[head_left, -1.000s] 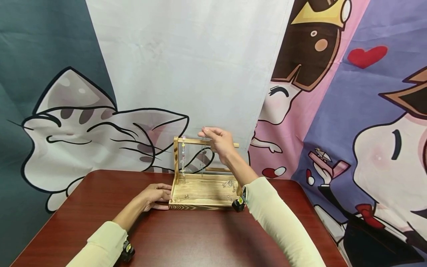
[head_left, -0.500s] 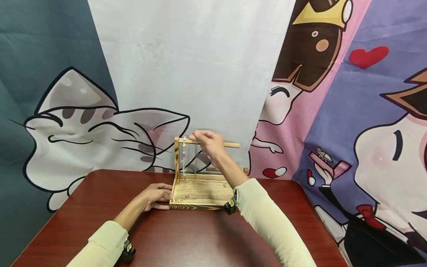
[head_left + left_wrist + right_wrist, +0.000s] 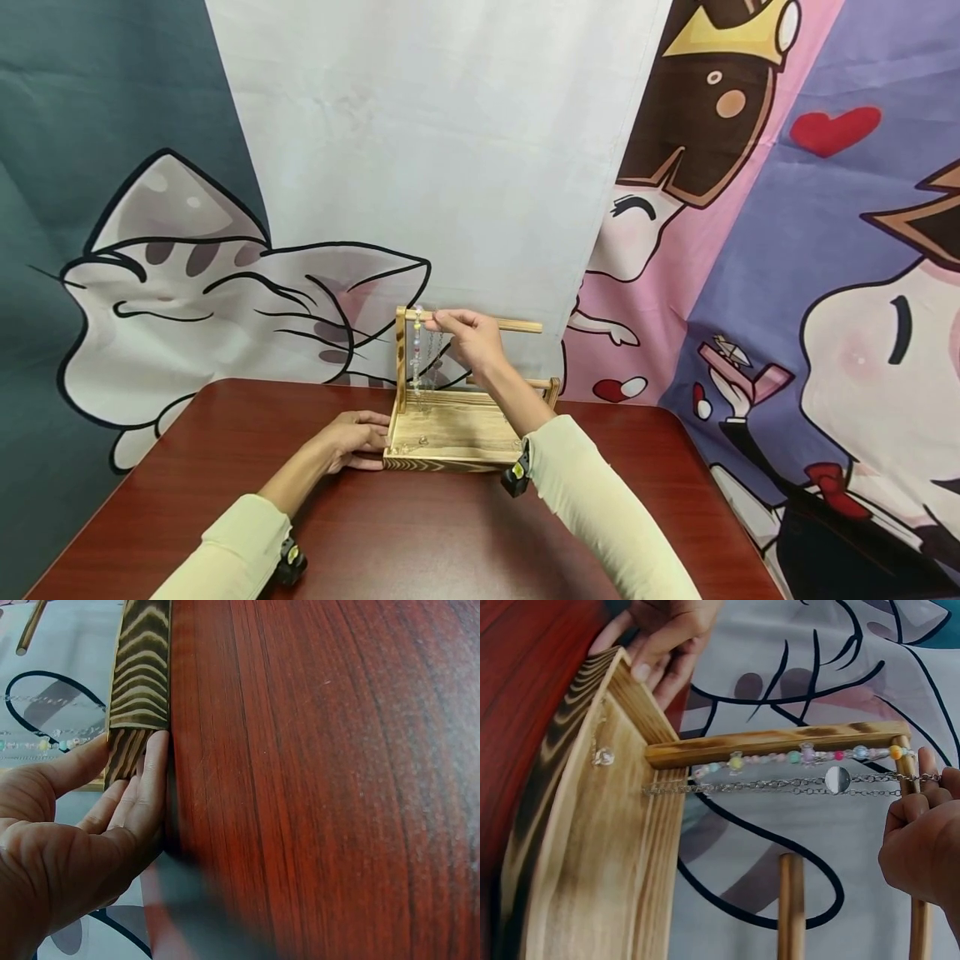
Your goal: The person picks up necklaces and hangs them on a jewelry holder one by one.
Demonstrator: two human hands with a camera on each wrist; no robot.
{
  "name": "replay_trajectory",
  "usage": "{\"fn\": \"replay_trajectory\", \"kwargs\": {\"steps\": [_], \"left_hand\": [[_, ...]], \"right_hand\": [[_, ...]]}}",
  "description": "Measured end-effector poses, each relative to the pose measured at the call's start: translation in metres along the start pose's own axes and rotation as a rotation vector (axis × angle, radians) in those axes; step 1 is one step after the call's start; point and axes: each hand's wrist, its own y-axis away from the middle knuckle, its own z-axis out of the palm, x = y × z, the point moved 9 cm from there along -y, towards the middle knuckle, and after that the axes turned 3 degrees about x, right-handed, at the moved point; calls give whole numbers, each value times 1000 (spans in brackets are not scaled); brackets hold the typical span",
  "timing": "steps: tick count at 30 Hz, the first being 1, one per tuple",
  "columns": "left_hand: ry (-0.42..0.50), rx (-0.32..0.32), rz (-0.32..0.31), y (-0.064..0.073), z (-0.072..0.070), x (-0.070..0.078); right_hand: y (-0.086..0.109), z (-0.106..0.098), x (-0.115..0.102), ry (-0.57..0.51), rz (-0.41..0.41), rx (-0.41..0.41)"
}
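Note:
A wooden jewelry stand with a shallow tray sits on the table. My left hand holds the tray's left end, thumb at the rim and fingers along the outer side. At the top bar, my right hand pinches a silver chain necklace between thumb and fingers. The chain hangs in strands beside the bar and bears a round silver disc. Next to it, nearer the left post, a colorful beaded necklace hangs from the bar. My right fingers partly hide where the chain meets the bar.
A lower wooden bar runs behind the tray. A small piece of jewelry with a clear stone lies in the tray. The reddish-brown table ends at a printed cartoon cloth.
My right hand has moved left along the top bar and lowered slightly, bringing the silver chain close to the beaded necklace. My left hand stays at the tray.

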Motion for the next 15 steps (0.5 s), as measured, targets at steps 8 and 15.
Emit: {"fn": "replay_trajectory", "kwargs": {"steps": [8, 15], "left_hand": [[5, -5, 2, 1, 0, 1], [4, -10, -1, 2, 2, 2]], "right_hand": [[4, -4, 14, 38, 10, -6], [4, -8, 23, 47, 29, -7]]}}
